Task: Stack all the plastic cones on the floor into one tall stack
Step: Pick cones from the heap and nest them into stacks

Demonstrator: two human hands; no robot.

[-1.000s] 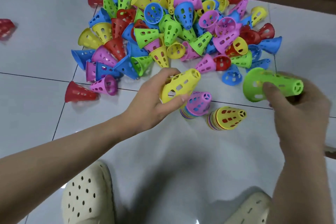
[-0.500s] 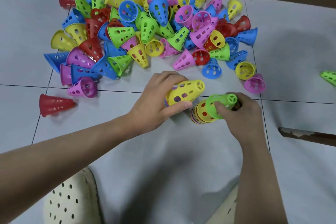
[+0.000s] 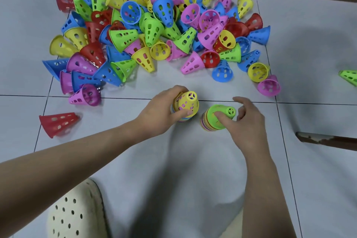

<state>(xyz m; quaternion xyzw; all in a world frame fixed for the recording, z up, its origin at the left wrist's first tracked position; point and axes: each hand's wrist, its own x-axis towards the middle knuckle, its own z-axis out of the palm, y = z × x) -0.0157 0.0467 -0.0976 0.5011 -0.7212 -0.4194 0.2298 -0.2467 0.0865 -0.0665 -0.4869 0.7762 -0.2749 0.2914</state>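
In the middle of the frame, the left hand [image 3: 162,116] holds the yellow-topped stack [image 3: 185,106] tight. The right hand [image 3: 247,121], fingers loose, touches the green-topped stack [image 3: 218,117]. Loose cones [image 3: 150,25] fill the upper left floor [image 3: 173,160].

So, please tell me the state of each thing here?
Left hand: shut on yellow-topped plastic cone stack, upright.
Right hand: open, thumb touching green-topped plastic cone stack, upright.
Loose pile of coloured plastic cones: unstacked.
Red plastic cone: lying sideways.
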